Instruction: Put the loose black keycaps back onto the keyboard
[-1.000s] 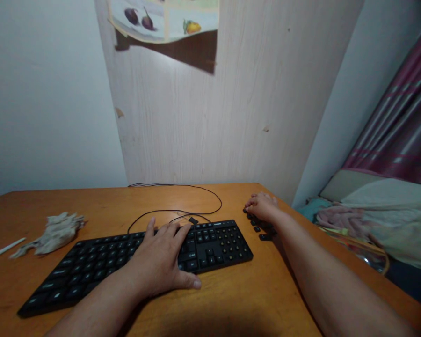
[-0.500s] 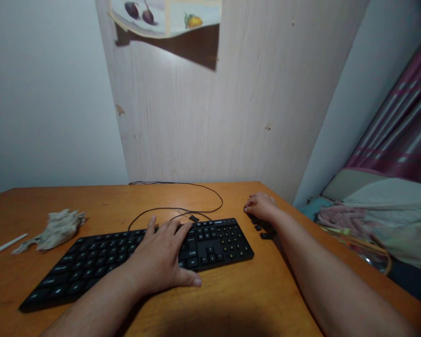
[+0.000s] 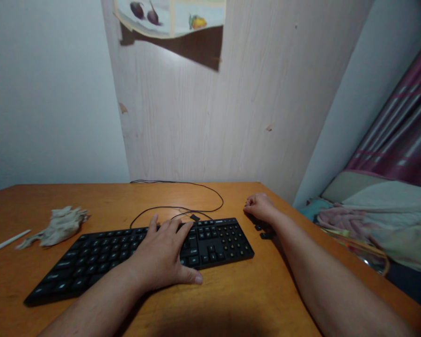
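Observation:
A black keyboard (image 3: 105, 252) lies at a slant on the desk. The number pad (image 3: 233, 241) at its right end has lost its keycaps, and small pale key stems show. Across the keyboard's middle rests my left hand (image 3: 166, 255), fingers spread, thumb on the wood by the front edge. To the right of the keyboard, my right hand (image 3: 260, 207) is low over the desk with its fingers curled together. What they hold, if anything, is hidden. Loose black keycaps (image 3: 265, 236) lie just below that hand, and others may be under it.
The keyboard's cable (image 3: 217, 192) loops over the back of the wooden desk (image 3: 224, 299). A crumpled whitish cloth (image 3: 61, 227) and a white stick (image 3: 7, 243) lie at the left. Beyond the right edge are a wall and rumpled bedding (image 3: 379, 224).
The fingers of my right hand have curled inward over the keycaps, hiding several that showed before. My left hand stays on the keyboard. The view has shifted slightly.

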`<state>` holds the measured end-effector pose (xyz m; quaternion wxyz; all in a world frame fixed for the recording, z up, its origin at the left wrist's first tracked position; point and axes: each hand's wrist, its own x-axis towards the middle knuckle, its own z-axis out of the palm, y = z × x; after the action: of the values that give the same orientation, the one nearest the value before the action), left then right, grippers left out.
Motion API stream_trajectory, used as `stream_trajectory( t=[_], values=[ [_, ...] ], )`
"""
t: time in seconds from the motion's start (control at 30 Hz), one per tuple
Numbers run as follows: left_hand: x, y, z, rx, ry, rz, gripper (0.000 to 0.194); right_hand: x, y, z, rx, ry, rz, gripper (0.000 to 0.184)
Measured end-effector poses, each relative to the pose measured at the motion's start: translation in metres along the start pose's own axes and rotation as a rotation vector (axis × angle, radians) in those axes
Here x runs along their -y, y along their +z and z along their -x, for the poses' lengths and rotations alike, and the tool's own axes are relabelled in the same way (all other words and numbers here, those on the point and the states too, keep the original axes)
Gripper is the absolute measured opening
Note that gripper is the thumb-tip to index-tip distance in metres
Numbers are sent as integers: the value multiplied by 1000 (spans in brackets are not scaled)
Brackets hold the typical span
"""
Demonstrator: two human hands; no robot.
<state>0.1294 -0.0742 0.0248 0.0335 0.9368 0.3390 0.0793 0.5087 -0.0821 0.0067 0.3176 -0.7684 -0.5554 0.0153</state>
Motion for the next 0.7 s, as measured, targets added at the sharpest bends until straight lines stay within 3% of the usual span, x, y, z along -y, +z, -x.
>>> stream_trajectory(
  t=[0.17,0.37,0.57,0.7],
  values=[
    [-2,-3,0,-1,-1,3,123,2,-27,-8,-128,19,-163,13],
    [-3,-3,0,8,-7,24,124,17,-58,-8,-226,53,-413,31],
    [-2,-2,0,4,-1,18,124,40,-62,-2,-208,18,-544,37],
    [-2,-1,0,3,0,20,125,56,-60,4,-114,-17,-548,36]
  ],
)
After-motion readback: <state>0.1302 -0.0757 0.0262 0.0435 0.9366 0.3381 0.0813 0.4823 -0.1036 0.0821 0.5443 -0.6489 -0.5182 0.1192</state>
